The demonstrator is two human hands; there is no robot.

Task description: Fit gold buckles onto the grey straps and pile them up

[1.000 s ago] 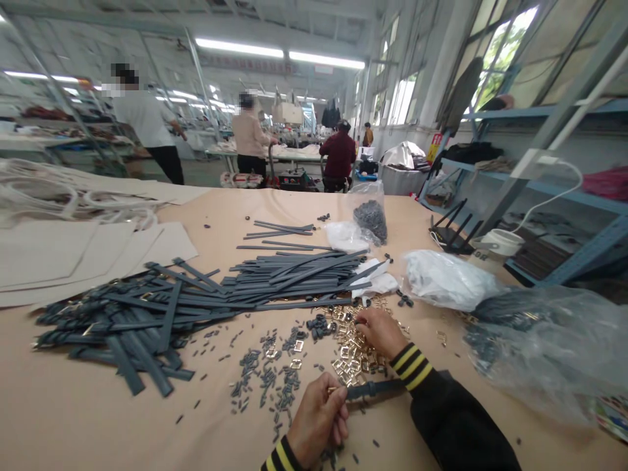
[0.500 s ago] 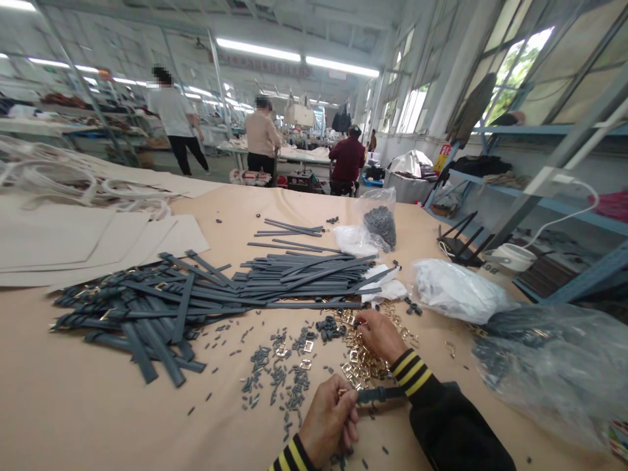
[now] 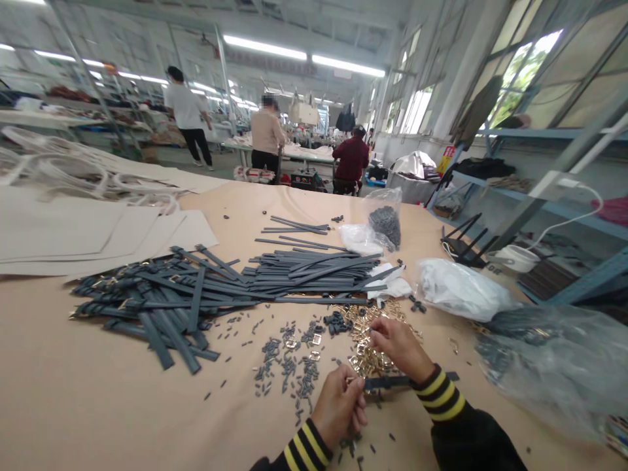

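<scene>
My left hand (image 3: 340, 403) is closed on one end of a dark grey strap (image 3: 392, 381), with a bit of gold metal showing at its fingertips. The rest of the strap runs off to the right, beneath my right wrist. My right hand (image 3: 401, 348) hovers over a heap of gold buckles (image 3: 366, 360), thumb and fingers pinched together. Whatever is in that pinch is too small to make out. Beside the buckles lie a cluster of dark keeper loops (image 3: 337, 322) and many tiny dark pieces (image 3: 307, 376).
Loose straps (image 3: 314, 271) lie across the middle of the table, with buckled straps (image 3: 161, 294) piled to their left. Pale cut panels (image 3: 108, 239) cover the far left. Plastic bags (image 3: 461, 288) stand on the right. Several people are beyond the table.
My right hand has drawn back slightly from the buckle heap, nearer to the strap. My left hand keeps its hold on the strap end. The view has shifted a little.
</scene>
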